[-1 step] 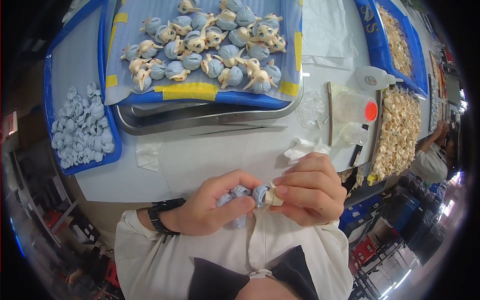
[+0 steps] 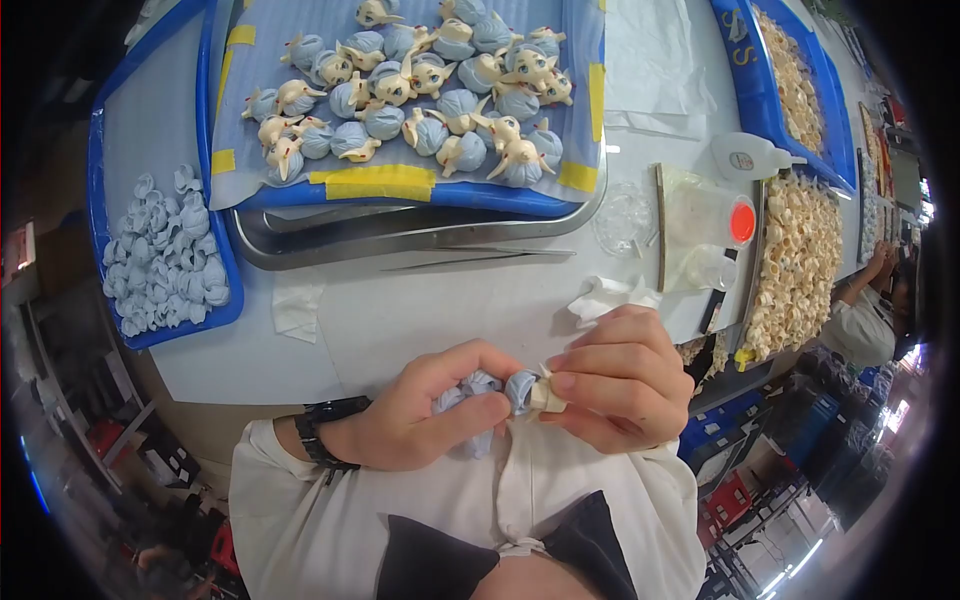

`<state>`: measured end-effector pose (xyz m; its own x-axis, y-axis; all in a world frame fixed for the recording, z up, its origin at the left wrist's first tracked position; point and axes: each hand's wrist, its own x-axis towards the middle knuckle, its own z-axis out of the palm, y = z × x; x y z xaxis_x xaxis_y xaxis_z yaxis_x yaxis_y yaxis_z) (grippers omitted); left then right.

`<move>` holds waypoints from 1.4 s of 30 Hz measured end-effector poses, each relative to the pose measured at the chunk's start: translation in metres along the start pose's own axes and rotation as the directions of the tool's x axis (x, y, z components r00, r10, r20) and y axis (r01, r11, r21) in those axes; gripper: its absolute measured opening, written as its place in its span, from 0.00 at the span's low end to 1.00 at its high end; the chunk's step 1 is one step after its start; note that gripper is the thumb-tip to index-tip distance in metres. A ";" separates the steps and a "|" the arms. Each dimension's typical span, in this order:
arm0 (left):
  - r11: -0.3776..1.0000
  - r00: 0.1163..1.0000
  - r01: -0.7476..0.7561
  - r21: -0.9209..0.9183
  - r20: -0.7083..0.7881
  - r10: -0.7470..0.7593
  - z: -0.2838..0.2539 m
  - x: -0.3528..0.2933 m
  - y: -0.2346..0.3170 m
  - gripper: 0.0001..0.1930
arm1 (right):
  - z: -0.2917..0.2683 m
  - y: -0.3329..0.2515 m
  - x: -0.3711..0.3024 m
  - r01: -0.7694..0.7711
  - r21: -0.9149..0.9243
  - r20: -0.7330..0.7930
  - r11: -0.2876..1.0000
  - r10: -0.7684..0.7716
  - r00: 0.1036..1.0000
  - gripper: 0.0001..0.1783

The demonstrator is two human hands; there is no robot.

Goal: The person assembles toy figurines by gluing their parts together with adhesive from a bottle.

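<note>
In front of my chest both hands meet over small doll-head parts. My left hand is closed round several light-blue hair pieces, bunched in the palm. Between its thumb and index finger it pinches one more blue hair piece. The fingers of my right hand grip a cream doll face part, with a pointed bit sticking up. The blue piece and the cream part touch edge to edge; my fingers hide whether they are joined.
Doll heads lie on a foam-lined blue tray. Blue hair pieces fill a tray at left. Tweezers, a tissue, a white bottle and cream parts are on the table. Another person's arm shows far right.
</note>
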<state>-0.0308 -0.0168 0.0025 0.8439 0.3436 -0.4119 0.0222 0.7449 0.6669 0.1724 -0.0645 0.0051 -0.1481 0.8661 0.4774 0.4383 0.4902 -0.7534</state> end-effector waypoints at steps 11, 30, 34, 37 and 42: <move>0.987 0.998 -0.057 0.151 0.027 0.054 -0.004 0.001 -0.002 0.10 | -0.001 -0.006 0.007 0.067 -0.106 0.026 0.992 -0.065 0.998 0.14; 0.977 0.992 -0.062 0.206 0.120 0.038 -0.004 0.003 -0.001 0.15 | -0.004 -0.009 0.011 0.029 -0.099 0.146 0.995 -0.014 0.989 0.17; 0.999 0.989 0.012 -0.048 0.148 -0.004 -0.004 0.002 -0.002 0.14 | 0.009 -0.008 0.011 0.092 -0.145 0.020 0.985 -0.090 0.996 0.22; 0.999 0.998 0.001 -0.042 0.061 0.001 -0.001 0.003 -0.001 0.16 | 0.015 -0.006 0.012 0.064 -0.201 -0.005 0.977 -0.067 0.998 0.23; 0.990 0.990 0.039 -0.133 0.138 -0.020 -0.006 0.001 -0.004 0.17 | 0.024 -0.005 0.011 0.067 -0.254 -0.016 0.965 -0.073 0.997 0.22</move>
<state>-0.0333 -0.0163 -0.0042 0.9093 0.2462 -0.3355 -0.0164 0.8269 0.5622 0.1469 -0.0557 0.0032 -0.1654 0.8260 0.5388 0.6381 0.5062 -0.5802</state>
